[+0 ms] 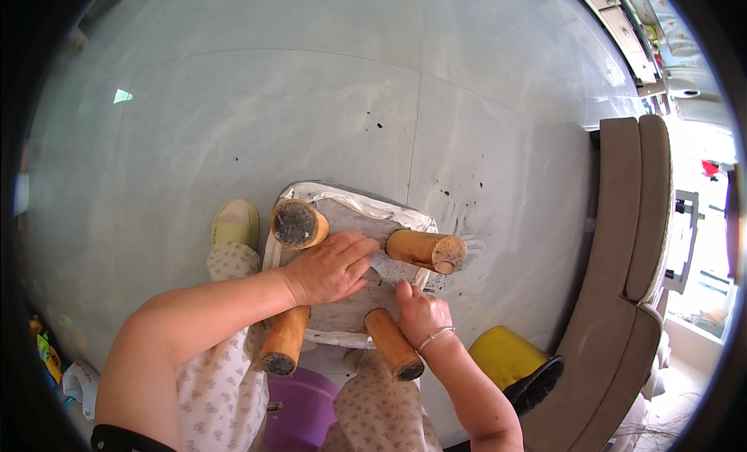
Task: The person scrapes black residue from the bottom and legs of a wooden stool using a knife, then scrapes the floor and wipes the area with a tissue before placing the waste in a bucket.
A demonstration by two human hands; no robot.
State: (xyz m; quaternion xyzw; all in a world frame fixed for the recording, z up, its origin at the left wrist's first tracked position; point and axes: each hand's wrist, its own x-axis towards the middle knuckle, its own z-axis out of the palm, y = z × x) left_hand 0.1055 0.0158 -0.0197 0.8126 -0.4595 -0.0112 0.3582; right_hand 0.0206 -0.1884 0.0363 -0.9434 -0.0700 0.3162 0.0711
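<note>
A small stool (344,312) lies upside down before me, its stout round wooden legs pointing up. Pale, wrinkled cover material (373,204) is folded over the rim of its worn grey underside. My left hand (335,268) lies palm down across that underside, between the legs, fingers slightly spread and nothing visible in them. Close to the right edge, my right hand (423,315) is curled with the thumb uppermost, above the near right leg (392,344). A thin pale line shows by its thumb; whether the fingers hold something is hidden.
Behind the stool, between my legs, is a purple plastic stool or bucket (300,408). A yellow bin (505,358) with a black liner lies tipped at the right, beside a brown sofa (613,218). Dark crumbs (446,193) dot the grey tiled floor (292,113).
</note>
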